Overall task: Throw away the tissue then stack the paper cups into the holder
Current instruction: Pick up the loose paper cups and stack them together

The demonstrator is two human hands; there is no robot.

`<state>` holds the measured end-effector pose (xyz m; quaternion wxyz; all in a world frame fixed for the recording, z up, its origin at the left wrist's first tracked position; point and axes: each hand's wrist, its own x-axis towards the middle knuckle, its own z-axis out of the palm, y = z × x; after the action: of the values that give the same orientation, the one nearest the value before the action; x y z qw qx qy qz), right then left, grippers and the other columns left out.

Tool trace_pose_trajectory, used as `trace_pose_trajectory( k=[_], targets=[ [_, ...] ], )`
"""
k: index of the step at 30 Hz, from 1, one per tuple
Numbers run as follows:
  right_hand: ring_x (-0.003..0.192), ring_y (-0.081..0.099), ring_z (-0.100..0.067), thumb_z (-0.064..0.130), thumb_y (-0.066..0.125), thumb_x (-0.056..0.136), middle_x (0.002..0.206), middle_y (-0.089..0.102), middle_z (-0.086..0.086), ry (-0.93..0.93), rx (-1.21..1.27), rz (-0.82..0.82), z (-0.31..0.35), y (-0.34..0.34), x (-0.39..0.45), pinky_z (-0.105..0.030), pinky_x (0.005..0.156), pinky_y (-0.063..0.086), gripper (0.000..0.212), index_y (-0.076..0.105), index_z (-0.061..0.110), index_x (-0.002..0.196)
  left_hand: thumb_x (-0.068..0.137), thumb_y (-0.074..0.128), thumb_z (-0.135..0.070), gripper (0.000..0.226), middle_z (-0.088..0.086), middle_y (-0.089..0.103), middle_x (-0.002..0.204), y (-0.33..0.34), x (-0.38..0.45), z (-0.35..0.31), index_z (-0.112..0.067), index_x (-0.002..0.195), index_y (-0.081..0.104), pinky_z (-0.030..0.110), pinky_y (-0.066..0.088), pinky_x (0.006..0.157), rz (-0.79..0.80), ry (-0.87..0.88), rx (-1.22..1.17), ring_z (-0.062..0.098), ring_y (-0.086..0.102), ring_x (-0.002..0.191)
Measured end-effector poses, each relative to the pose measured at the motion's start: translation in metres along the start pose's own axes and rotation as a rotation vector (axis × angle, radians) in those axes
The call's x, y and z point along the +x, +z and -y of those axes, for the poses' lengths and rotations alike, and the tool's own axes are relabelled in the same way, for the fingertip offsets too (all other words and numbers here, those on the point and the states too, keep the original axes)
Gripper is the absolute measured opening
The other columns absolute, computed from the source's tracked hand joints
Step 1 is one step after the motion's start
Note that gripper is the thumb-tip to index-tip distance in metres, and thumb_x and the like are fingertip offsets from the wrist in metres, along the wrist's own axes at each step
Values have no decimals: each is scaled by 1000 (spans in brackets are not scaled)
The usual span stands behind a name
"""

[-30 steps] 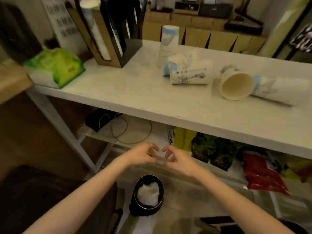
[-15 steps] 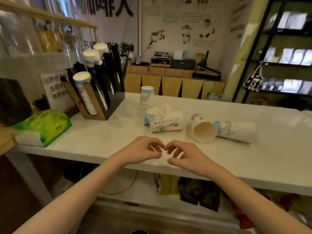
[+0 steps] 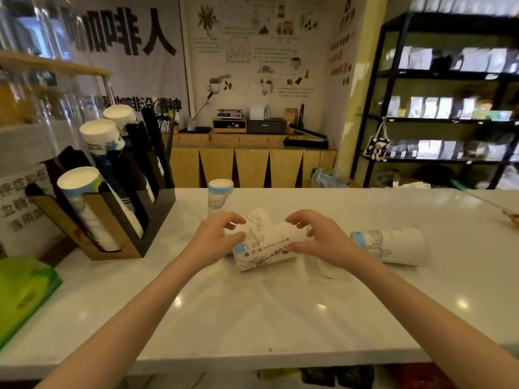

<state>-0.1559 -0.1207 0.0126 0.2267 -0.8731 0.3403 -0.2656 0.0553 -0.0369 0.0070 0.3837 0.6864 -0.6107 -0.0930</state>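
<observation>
My view has lifted off the floor bin and now takes in the whole white counter (image 3: 252, 313), so I read the tissue step as done and the cup stacking as the step in hand. A second ago both hands hung low in front of the shelf, fingertips together; now they are up over the counter at the nearest group of paper cups. At the left stands the angled cup holder (image 3: 112, 217), its slots already carrying stacks of cups, with room on top as far as I can judge. A green tissue pack (image 3: 25, 287) lies at the near left edge. One cup stands upright (image 3: 220, 196) behind the hands, another lies on its side well to the right (image 3: 393, 245). Between my hands lies the printed cup on its side (image 3: 264, 248), with a second cup (image 3: 259, 220) just behind it. My left hand (image 3: 217, 240) curls around the blue-rimmed end, thumb and fingers half closed and seemingly touching it, though I cannot tell if it grips firmly. My right hand (image 3: 317, 240) is open and clawed over the other end, not clearly holding anything.
</observation>
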Motion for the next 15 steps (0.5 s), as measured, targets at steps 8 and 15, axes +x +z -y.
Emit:
trace_pose_trajectory(
  k=[8,15],
  targets=[
    [120,41,-11,32,82,59,134,47,5,114,-83,269,-21,-16,54,-27,97,36,83,39,26,131,80,62,-28,45,2,51,131,14,30,27,-22,123,48,30,42,90,50,-68,37,17,48,116],
    [127,38,-14,33,82,57,140,41,8,153,-195,544,-39,-8,84,-28,102,29,92,33,32,135,77,66,-30,57,5,47,134,24,44,41,-17,127,44,33,40,99,64,-161,130,20,44,121]
  ],
)
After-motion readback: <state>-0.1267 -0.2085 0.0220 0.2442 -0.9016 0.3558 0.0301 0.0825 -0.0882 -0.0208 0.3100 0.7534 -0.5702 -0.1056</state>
